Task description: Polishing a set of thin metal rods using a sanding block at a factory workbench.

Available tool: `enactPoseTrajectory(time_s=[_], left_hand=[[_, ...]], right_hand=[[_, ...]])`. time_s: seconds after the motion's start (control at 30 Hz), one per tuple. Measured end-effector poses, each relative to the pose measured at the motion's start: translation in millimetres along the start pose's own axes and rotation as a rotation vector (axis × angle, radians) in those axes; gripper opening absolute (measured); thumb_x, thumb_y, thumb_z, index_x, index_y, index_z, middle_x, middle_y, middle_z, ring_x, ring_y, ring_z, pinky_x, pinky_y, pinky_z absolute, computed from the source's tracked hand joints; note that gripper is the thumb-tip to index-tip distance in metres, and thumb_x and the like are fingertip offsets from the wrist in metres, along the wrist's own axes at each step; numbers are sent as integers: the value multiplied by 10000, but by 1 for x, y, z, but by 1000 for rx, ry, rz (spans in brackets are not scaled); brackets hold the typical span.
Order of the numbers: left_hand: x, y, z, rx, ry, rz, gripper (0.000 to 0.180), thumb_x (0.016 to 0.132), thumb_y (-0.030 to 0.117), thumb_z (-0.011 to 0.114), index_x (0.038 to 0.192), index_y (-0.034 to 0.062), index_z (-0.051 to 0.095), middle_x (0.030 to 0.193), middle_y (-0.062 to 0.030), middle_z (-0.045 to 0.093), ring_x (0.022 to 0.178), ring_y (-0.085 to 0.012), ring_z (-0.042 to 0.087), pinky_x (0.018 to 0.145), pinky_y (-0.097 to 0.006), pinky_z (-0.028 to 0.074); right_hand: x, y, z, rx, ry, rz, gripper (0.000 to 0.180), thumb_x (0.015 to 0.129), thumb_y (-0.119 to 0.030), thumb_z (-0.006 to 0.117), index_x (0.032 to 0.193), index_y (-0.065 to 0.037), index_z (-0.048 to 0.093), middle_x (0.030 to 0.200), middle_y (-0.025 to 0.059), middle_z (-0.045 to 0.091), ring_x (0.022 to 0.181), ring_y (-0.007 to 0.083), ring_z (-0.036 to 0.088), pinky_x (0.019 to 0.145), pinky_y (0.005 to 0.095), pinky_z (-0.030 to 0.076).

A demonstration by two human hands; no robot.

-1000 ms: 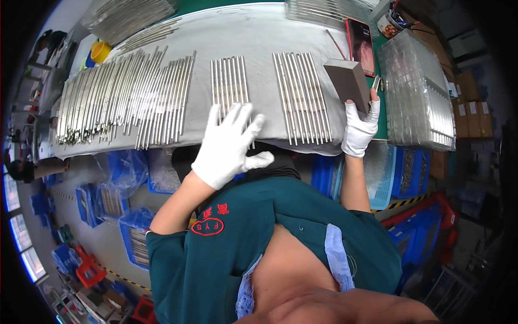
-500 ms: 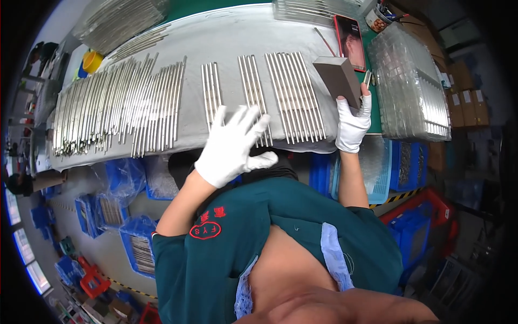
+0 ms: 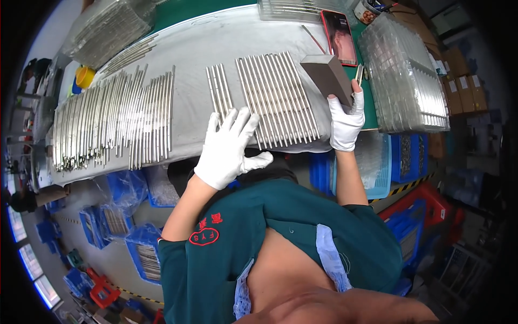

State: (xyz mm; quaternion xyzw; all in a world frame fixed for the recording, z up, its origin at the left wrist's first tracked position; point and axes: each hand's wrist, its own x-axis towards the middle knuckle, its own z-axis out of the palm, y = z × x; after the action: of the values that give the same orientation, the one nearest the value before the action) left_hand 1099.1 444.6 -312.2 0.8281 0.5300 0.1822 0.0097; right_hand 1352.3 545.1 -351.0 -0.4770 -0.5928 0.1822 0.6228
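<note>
My left hand (image 3: 226,151), in a white glove, lies palm down with its fingers spread. Its fingertips cover the near ends of a small group of thin metal rods (image 3: 219,89) and reach the near left corner of a wider row of rods (image 3: 278,100). At the right, my right hand (image 3: 346,123), gloved with bare thumb and finger tips, grips the near end of a dark grey-brown rectangular block (image 3: 328,78). The block stands tilted beside the wider row. A large bunch of rods (image 3: 116,116) with uneven ends covers the left part of the table.
Behind the block lie a red-edged phone (image 3: 340,38) and a thin stick (image 3: 313,39). Clear plastic trays (image 3: 402,75) are stacked at the right, more (image 3: 110,29) at the far left. A yellow cup (image 3: 84,77) stands left. Blue bins (image 3: 143,251) sit below the table.
The middle group of rods now lies against the right group, forming one wider row. My left hand has come down slightly with its fingers closer together; my right hand keeps hold of the block.
</note>
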Motion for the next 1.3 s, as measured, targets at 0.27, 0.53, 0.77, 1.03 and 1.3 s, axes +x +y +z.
enactPoseTrajectory(time_s=[0.27, 0.53, 0.77, 1.03, 1.3], left_hand=[[-15, -36, -13, 208, -13, -197, 840, 791, 627, 608, 1349, 11, 483, 1365, -226, 498, 1276, -405, 459, 1069, -582, 278], [-17, -59, 6, 211, 84, -259, 448, 951, 367, 508, 1275, 67, 585, 1340, -159, 552, 1269, -325, 489, 1088, -496, 302], [-16, -59, 13, 249, 140, -255, 426, 954, 371, 495, 1246, 81, 609, 1322, -137, 571, 1247, -309, 508, 1078, -488, 311], [-13, -62, 12, 262, 169, -223, 409, 939, 350, 499, 1216, 79, 630, 1292, -130, 586, 1223, -310, 521, 1048, -488, 340], [-13, -62, 13, 255, 165, -220, 412, 946, 353, 488, 1218, 77, 627, 1300, -131, 582, 1215, -316, 523, 1050, -492, 335]], right_hand=[[-3, 6, -2, 26, 15, 48, 607, 762, -28, 790, 1319, -75, 552, 1118, 108, 629, 979, 189, 618, 842, 303, 508], [25, -6, 3, -647, -95, -327, 461, 733, -248, 783, 1131, -71, 633, 1108, 162, 639, 1102, 343, 583, 927, 420, 474], [32, -25, 3, -646, -241, 24, 551, 816, -364, 695, 1299, -142, 553, 1050, 184, 672, 937, 365, 652, 819, 439, 515], [19, -24, -18, -543, -274, 156, 493, 828, -360, 686, 1287, -214, 578, 1073, 161, 676, 958, 346, 654, 809, 431, 519], [10, -24, -20, -456, -313, 3, 579, 785, -230, 738, 1332, -195, 553, 1132, 144, 662, 972, 307, 648, 856, 378, 509]])
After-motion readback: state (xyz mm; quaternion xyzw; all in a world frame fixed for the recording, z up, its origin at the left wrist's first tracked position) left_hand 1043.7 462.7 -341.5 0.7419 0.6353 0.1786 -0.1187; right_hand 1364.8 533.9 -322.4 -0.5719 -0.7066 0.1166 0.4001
